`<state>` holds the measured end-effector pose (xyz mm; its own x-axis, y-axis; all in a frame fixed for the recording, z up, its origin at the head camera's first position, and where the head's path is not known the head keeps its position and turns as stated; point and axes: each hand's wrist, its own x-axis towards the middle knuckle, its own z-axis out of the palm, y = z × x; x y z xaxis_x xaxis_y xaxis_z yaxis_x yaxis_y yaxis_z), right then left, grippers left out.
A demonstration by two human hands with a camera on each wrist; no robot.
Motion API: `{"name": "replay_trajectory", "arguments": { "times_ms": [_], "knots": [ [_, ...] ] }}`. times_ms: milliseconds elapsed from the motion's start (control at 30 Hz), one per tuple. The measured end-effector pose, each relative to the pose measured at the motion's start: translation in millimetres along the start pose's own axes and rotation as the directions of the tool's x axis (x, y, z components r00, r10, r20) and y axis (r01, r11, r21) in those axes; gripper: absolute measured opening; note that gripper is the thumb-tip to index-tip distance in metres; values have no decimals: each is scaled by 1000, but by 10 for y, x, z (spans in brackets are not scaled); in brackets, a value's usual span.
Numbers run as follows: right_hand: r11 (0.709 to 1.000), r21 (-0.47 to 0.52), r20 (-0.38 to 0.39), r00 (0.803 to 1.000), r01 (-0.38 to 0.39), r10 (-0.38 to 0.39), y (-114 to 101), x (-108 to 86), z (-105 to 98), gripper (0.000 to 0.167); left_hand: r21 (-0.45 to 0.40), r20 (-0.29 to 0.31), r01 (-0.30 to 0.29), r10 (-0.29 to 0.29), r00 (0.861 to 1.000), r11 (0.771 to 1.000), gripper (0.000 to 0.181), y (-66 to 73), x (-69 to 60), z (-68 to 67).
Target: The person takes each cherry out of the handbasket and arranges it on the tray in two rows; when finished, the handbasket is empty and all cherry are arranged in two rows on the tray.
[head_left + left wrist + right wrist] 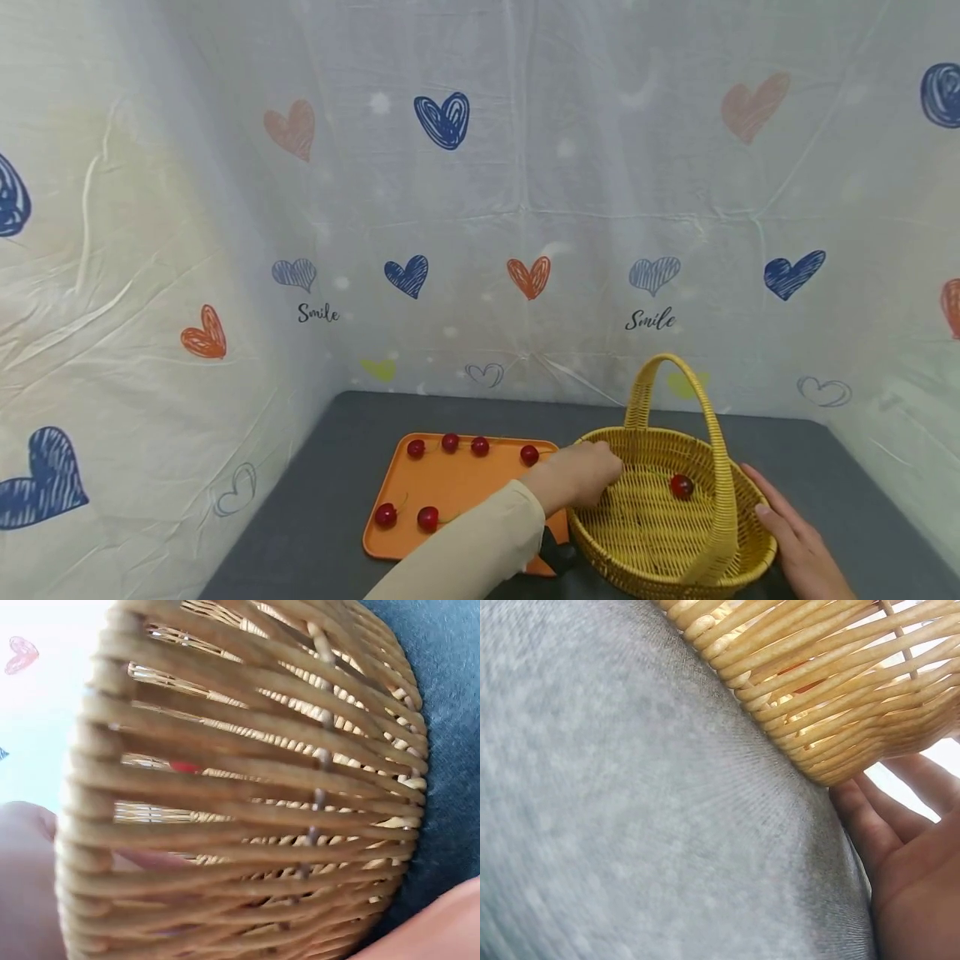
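Note:
A yellow wicker basket with a tall arched handle stands at the right. One red cherry lies inside it. Across the basket's left rim reaches my left hand; it grips the wall, with its fingertips hidden inside. Close up in the left wrist view is the basket's weave, with a bit of red showing through. My right hand rests against the right outer side, thumb at the rim. Its fingers look fairly straight and touch the wicker in the right wrist view.
An orange tray lies left of the basket, partly behind my left sleeve. Several cherries with stems are spread on it. Dark grey cloth covers the table. A pale curtain with printed hearts hangs behind and at both sides.

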<state>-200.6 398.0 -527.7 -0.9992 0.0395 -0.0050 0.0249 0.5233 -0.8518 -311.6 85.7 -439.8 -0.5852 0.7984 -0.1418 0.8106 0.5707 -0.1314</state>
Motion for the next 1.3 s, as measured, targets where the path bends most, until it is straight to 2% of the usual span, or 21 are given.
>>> {"name": "replay_trajectory", "arguments": {
  "times_ms": [133,367,567,667,700,833,933,1033,1167,1300],
  "knots": [
    [1000,-14,-2,1000,16,-16,-6,-4,-6,67,-50,-47,-51,49,998,997,20,-29,8,47],
    [1000,-12,8,1000,7,-7,-3,-1,-4,67,-190,-26,-160,158,987,969,14,-83,-14,66],
    [1000,-6,27,999,-16,17,-34,8,-17,68,-234,-33,-188,186,982,954,11,-108,-21,70],
    [999,-4,34,999,-33,34,-50,17,-27,69,-299,-76,-192,177,981,935,4,-129,-21,94],
    [999,-7,34,998,-43,43,-53,19,-29,70,-322,-93,-194,173,980,927,7,-138,-27,103],
    [999,-11,33,998,-48,48,-49,12,-34,70,-466,-164,-193,131,978,863,27,-173,-87,130],
    [999,-5,30,999,-33,33,-35,8,-29,69,-567,-203,-186,83,976,802,30,-189,-190,130],
    [999,-1,33,999,-42,42,-29,9,-30,69,-670,-246,-203,44,968,714,31,-190,-320,112],
    [999,16,41,998,-51,50,-29,24,-31,70,-784,-285,-241,14,959,571,33,-196,-508,88],
    [999,16,35,999,-31,31,10,30,-23,70,-817,-324,-272,-15,946,508,33,-221,-710,73]
  ]
}}
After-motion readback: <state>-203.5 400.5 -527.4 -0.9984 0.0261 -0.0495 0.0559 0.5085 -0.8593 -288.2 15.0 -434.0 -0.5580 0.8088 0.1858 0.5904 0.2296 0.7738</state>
